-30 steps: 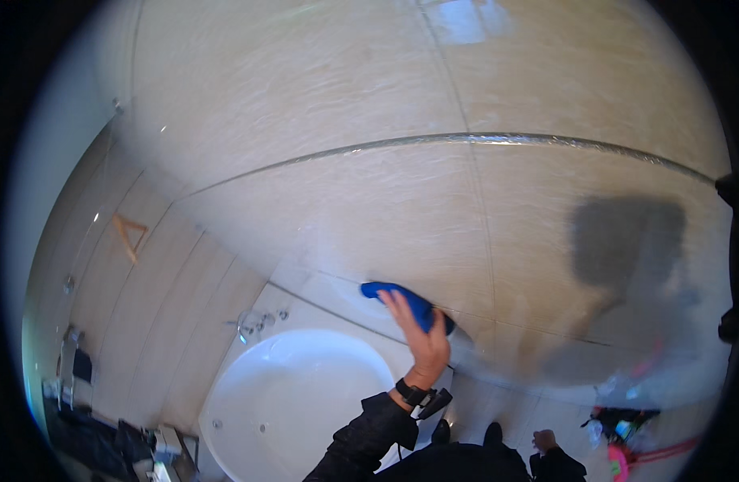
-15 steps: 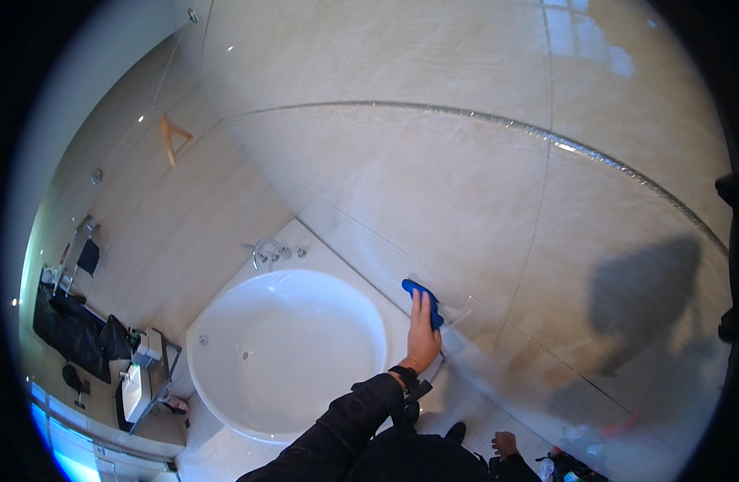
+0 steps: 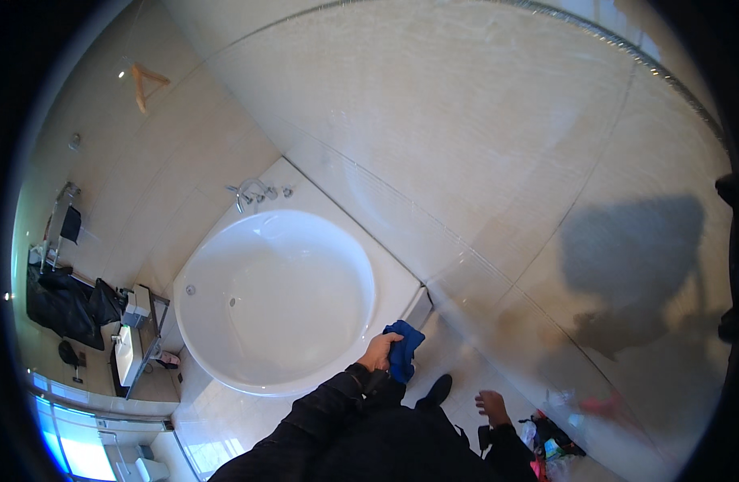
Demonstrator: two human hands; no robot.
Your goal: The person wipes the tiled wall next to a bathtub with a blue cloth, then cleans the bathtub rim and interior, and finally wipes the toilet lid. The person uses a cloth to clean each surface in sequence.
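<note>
Low by the bathtub (image 3: 277, 297), left hand (image 3: 379, 352) fingers (image 3: 389, 343) clamp the blue cloth (image 3: 403, 349) bunched beside them.

Packages: one cluster only, at the lower right of the frame, on the floor beside the glass wall. It comprises a dark bag or carrier (image 3: 551, 438) with pink items (image 3: 538, 466) at its lower edge and what appears to be a pale bottle (image 3: 552, 450) among them. Shapes are small and distorted near the rim; individual containers cannot be separated with confidence.

Labels: none legible or distinguishable on any item.

Signs: none observed on the walls or glass.

Screens: none observed. The bright panel at the lower left is too unclear to classify.
</note>
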